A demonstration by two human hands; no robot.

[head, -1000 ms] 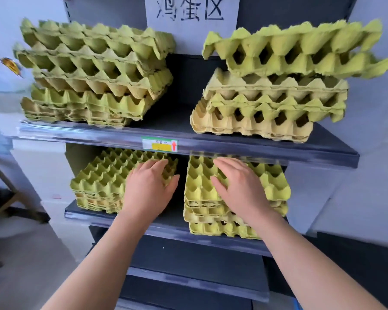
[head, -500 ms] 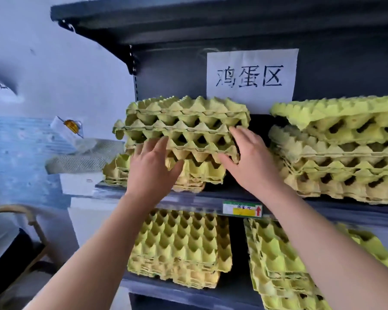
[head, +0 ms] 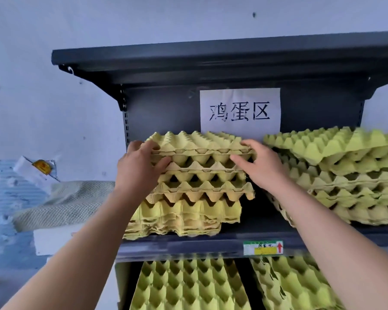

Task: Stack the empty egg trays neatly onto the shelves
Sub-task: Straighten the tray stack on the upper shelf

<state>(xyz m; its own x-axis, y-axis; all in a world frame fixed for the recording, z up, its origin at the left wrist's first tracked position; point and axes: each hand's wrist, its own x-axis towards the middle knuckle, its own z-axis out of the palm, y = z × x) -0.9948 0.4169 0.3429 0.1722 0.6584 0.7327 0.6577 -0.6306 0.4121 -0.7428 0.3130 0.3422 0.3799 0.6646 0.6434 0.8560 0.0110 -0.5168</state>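
Since the earlier frame, the left hand [head: 139, 170] and right hand [head: 263, 167] have been raised. The top of the yellow-green moulded-pulp egg-tray stack [head: 199, 182] on the dark grey metal shelf [head: 184, 246] is gripped, fingers curled over, thumbs beneath.

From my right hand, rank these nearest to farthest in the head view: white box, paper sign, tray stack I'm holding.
1. Tray stack: the right hand grips its right edge.
2. Paper sign: just above, on the back panel.
3. White box: far left, well past the stack.
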